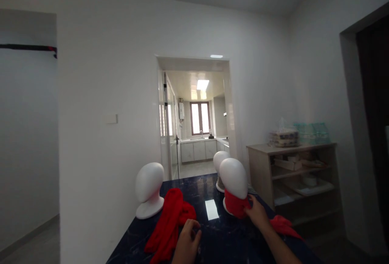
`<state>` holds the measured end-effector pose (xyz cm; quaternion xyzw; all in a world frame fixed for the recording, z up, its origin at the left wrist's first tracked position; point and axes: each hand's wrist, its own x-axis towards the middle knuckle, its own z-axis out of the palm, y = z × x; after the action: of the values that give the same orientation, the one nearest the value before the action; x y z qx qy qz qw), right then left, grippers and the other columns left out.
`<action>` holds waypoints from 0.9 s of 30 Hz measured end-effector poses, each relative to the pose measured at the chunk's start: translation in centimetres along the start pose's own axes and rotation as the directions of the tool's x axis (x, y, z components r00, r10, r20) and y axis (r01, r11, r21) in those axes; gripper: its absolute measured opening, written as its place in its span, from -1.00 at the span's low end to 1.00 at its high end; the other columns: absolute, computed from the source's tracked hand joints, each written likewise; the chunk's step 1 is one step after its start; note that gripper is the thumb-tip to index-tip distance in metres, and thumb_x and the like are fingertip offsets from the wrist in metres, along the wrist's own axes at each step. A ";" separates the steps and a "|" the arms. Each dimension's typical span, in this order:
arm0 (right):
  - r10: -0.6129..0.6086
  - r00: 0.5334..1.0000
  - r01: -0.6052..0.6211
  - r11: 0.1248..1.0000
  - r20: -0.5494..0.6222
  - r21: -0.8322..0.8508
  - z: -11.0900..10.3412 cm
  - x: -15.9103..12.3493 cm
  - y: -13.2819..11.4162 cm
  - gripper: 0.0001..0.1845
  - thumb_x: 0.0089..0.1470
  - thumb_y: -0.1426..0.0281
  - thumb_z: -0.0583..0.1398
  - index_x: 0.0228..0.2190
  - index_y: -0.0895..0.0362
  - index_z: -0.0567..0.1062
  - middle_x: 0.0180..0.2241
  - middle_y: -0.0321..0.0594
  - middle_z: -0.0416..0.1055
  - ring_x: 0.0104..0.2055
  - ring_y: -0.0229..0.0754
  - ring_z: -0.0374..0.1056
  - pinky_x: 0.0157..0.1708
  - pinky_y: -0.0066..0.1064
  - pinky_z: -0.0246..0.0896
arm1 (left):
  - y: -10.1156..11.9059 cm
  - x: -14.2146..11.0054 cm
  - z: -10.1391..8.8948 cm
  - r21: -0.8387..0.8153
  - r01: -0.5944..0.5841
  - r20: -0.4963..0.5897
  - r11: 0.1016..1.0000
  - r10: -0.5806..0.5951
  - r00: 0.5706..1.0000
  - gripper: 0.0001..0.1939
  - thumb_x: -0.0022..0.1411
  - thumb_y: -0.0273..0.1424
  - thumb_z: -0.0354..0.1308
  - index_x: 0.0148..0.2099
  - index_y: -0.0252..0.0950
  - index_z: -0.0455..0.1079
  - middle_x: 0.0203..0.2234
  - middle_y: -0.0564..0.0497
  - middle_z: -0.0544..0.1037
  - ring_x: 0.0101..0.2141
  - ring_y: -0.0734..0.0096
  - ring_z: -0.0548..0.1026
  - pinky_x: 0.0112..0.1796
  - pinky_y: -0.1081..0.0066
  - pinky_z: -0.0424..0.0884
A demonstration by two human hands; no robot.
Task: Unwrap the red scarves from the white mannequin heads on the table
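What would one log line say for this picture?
left hand: on table beside red cloth | right hand: holding red scarf around mannequin head

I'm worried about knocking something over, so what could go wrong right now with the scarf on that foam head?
The right hand grips the red scarf wrapped round the foam head; a pull might tip it into the foam head behind. The loose red cloth by the left hand could slide off the glossy table.

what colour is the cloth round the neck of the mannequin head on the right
Red cloth, wrapped round the white mannequin head; head view.
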<state>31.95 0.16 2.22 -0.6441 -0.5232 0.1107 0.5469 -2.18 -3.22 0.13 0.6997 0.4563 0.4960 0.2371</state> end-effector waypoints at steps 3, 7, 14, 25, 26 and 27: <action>-0.053 0.991 0.047 0.997 0.119 0.054 0.4 0.0 -0.6 -0.45 -0.10 0.49 0.19 0.00 0.08 0.52 -0.15 -0.09 0.66 -0.09 0.00 0.58 -0.11 -0.31 0.39 | 0.0 -0.2 0.0 -0.020 -0.008 -0.001 1.000 0.008 1.000 -0.86 0.23 -0.25 0.22 -0.22 -0.19 0.46 -0.33 0.01 0.53 -0.35 0.22 0.46 -0.21 0.29 0.34; -0.140 0.967 0.096 0.974 0.212 0.203 2.1 -1.0 -1.3 -0.48 -0.06 0.39 0.14 -0.01 0.04 0.52 -0.01 -0.07 0.63 0.05 0.04 0.55 0.00 -0.26 0.39 | 0.3 -0.6 0.0 -0.029 -0.041 0.032 0.999 0.042 0.999 -0.78 0.24 -0.15 0.23 -0.21 -0.19 0.48 -0.34 -0.03 0.55 -0.33 0.18 0.50 -0.18 0.24 0.39; -0.166 0.952 0.097 0.960 0.257 0.262 6.4 -5.3 -2.8 -0.72 -0.14 0.31 0.13 -0.29 0.03 0.47 -0.20 -0.13 0.66 -0.10 0.05 0.57 -0.09 -0.27 0.37 | 0.9 1.2 1.8 -0.306 0.015 0.025 0.952 -0.008 1.000 -0.12 -0.08 0.09 0.45 0.21 -0.22 0.38 0.19 -0.32 0.49 0.22 -0.20 0.43 0.20 0.06 0.38; -0.193 0.915 -0.023 0.851 0.353 0.525 5.8 -10.3 -6.1 -0.49 -0.30 0.31 0.26 -0.18 0.02 0.57 -0.11 -0.10 0.66 0.07 0.18 0.52 0.20 -0.08 0.29 | 5.3 1.8 4.6 -0.499 0.123 -0.006 0.858 -0.145 0.989 0.31 -0.41 -0.30 0.58 0.39 -0.21 0.04 0.29 -0.32 0.38 0.28 -0.15 0.38 0.29 0.20 0.29; -0.216 0.901 -0.038 0.825 0.377 0.564 5.6 -10.3 -6.1 -0.51 -0.31 0.28 0.29 -0.20 0.01 0.58 -0.14 -0.11 0.66 0.05 0.19 0.53 0.19 -0.06 0.29 | 5.3 1.6 4.9 -0.486 0.138 -0.014 0.863 -0.165 0.986 0.29 -0.41 -0.35 0.57 0.38 -0.18 0.05 0.25 -0.30 0.43 0.24 -0.16 0.42 0.26 0.19 0.33; -0.238 0.885 -0.057 0.796 0.399 0.603 5.5 -10.3 -5.9 -0.53 -0.33 0.26 0.31 -0.23 0.01 0.59 -0.17 -0.12 0.66 0.03 0.20 0.54 0.17 -0.06 0.30 | 5.3 1.5 5.2 -0.479 0.158 -0.016 0.864 -0.189 0.982 0.27 -0.42 -0.39 0.57 0.37 -0.14 0.08 0.20 -0.28 0.47 0.19 -0.17 0.47 0.22 0.18 0.37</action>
<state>20.35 -5.70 0.60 -0.3670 -0.6054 0.3907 0.5884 4.88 -3.81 2.96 0.5604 0.3890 0.5909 0.4308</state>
